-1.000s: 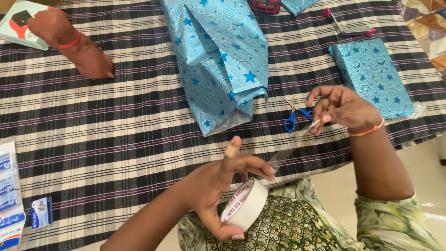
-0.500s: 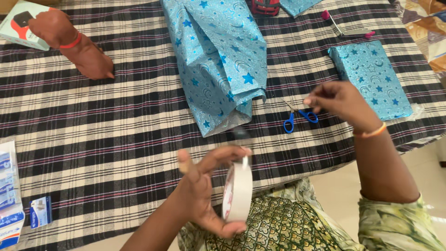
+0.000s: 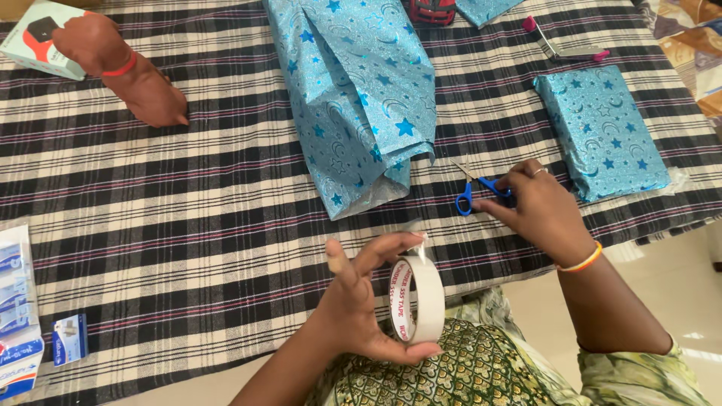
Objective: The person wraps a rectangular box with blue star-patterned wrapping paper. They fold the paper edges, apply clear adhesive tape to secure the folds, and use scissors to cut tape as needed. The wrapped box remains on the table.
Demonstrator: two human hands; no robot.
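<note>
Gift wrapping in progress: the left hand (image 3: 361, 308) grips the tape roll (image 3: 416, 301) off the worktop's near edge, the right hand (image 3: 535, 207) closes on the blue-handled scissors (image 3: 472, 191), and the large parcel (image 3: 361, 98) at mid-worktop remains open-ended, unsealed.

The tablecloth (image 3: 188, 218) is woven checked cloth, matt and slightly coarse. The wrapping paper (image 3: 353, 98) is glossy foil-like sheet with shiny stars — creased, catching light — as on the wrapped box (image 3: 602, 128). The tape roll (image 3: 417, 299) looks smooth and pale; the scissors (image 3: 474, 188) have metal blades and blue plastic handles.
</note>
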